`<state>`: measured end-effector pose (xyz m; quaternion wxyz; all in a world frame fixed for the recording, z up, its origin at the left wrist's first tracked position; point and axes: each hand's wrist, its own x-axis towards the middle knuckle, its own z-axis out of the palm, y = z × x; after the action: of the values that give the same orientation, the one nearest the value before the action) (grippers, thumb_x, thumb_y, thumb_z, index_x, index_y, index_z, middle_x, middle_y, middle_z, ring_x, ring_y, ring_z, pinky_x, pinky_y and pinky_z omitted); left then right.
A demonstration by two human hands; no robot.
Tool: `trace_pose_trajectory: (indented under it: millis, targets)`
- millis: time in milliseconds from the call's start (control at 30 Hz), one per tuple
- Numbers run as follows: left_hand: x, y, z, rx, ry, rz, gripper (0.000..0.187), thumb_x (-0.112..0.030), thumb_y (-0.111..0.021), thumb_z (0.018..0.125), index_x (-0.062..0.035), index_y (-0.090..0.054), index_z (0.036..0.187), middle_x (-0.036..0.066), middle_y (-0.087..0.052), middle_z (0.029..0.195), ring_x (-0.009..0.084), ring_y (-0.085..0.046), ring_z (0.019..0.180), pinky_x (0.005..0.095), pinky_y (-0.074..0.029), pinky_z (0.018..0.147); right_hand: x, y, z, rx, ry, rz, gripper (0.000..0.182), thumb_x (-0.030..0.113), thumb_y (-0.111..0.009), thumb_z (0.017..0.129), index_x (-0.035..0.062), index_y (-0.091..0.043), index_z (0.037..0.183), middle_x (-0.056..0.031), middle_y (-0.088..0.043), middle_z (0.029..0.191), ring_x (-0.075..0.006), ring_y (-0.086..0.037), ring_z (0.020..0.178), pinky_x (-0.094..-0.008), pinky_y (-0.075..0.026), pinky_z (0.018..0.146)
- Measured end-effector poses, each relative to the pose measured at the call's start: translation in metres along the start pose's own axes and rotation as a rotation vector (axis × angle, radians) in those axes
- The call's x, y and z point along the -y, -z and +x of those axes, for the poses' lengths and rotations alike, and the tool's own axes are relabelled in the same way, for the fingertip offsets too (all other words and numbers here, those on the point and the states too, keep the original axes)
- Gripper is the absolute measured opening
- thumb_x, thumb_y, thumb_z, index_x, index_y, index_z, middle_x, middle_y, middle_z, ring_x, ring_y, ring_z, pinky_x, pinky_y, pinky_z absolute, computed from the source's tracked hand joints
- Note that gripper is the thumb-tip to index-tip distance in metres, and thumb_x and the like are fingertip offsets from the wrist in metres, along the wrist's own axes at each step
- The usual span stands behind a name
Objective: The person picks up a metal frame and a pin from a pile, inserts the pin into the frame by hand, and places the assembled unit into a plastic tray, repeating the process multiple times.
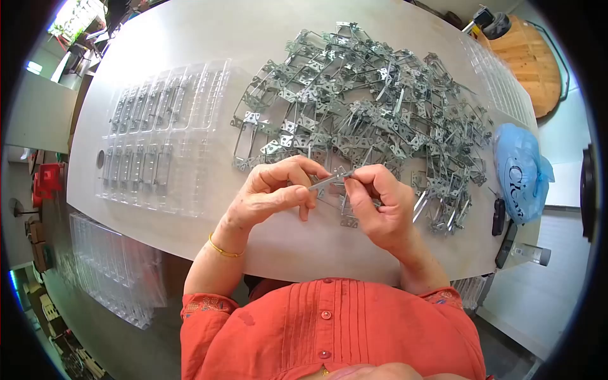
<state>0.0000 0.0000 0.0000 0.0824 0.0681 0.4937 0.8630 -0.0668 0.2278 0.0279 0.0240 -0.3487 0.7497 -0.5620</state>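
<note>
In front of my chest, a small metal bracket (326, 182) with a thin bar is held between both hands. My right hand (382, 206) pinches one end of it between thumb and fingers. My left hand (273, 190), with a gold bangle at the wrist, has its thumb and fingers closed around the other end. The fingers partly hide the bracket's ends. Just beyond my hands lies a large tangled heap of similar metal brackets (354, 95), several with punched holes.
On the left of the table (158, 25), clear plastic trays (206, 152) hold rows of metal brackets. More clear trays (117, 269) are stacked low at the left. At the right lie a blue plastic bag (520, 174), a black object (499, 216) and another clear tray (497, 82).
</note>
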Motion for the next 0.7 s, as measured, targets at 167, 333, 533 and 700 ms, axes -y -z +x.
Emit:
trace_pose_trajectory:
  millis: [167, 333, 533, 700]
  targets:
    - [0.004, -0.001, 0.003, 0.006, -0.165, 0.183, 0.018, -0.014, -0.069, 0.097, -0.0004, -0.068, 0.085, 0.019, -0.066, 0.117, 0.0134, -0.068, 0.076, 0.0296, -0.054, 0.072, 0.007, 0.003, -0.001, 0.046, -0.256, 0.124, 0.005, 0.001, -0.065, 0.098, 0.0023, -0.061, 0.097, 0.0039, -0.059, 0.066, 0.0005, -0.050, 0.056, -0.0211, -0.039, 0.048]
    - [-0.002, -0.003, 0.001, -0.036, -0.141, 0.287, 0.018, -0.014, -0.068, 0.096, 0.0000, -0.068, 0.085, 0.020, -0.066, 0.119, 0.0132, -0.066, 0.076, 0.0280, -0.053, 0.070, 0.021, 0.014, 0.008, 0.123, -0.490, 0.382, 0.005, 0.002, -0.061, 0.101, 0.0025, -0.062, 0.096, 0.0034, -0.057, 0.065, -0.0004, -0.050, 0.056, -0.0200, -0.038, 0.049]
    - [-0.005, -0.004, 0.001, -0.103, -0.147, 0.243, 0.015, -0.012, -0.069, 0.095, -0.0018, -0.069, 0.084, 0.018, -0.065, 0.123, 0.0108, -0.065, 0.076, 0.0265, -0.052, 0.069, 0.021, 0.020, 0.014, 0.079, -0.439, 0.217, 0.004, 0.005, -0.058, 0.103, 0.0027, -0.061, 0.103, -0.0035, -0.068, 0.079, -0.0034, -0.056, 0.058, -0.0193, -0.042, 0.052]
    - [0.006, -0.003, 0.004, -0.031, -0.242, 0.352, 0.013, -0.012, -0.071, 0.093, -0.0024, -0.067, 0.087, 0.011, -0.067, 0.123, 0.0076, -0.061, 0.077, 0.0238, -0.051, 0.068, 0.016, 0.014, 0.014, -0.053, -0.066, 0.251, 0.011, 0.011, -0.055, 0.107, 0.0009, -0.056, 0.110, -0.0198, -0.068, 0.120, -0.0114, -0.068, 0.075, -0.0224, -0.053, 0.064]
